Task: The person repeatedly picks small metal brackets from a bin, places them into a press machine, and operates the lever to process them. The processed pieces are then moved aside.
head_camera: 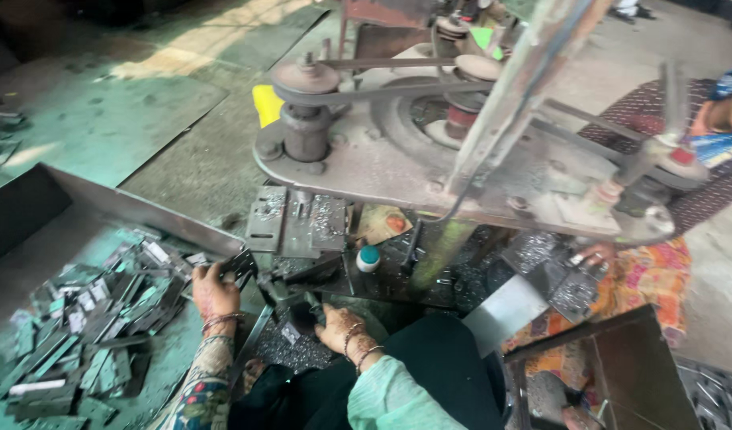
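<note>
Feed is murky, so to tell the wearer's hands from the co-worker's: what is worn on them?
Left hand: dark henna patterns, thin bangles, a floral-print sleeve. Right hand: henna too, thin bangles, a pale mint-green sleeve.

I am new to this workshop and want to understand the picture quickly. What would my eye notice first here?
First, the big grey metal machine with pulleys and a belt across the upper middle. Next, the heap of flat dark metal pieces in the tray at lower left, where the left hand holds one piece at the heap's edge. The right hand rests at the machine's dark base, and another person in patterned clothes sits at right.
</note>
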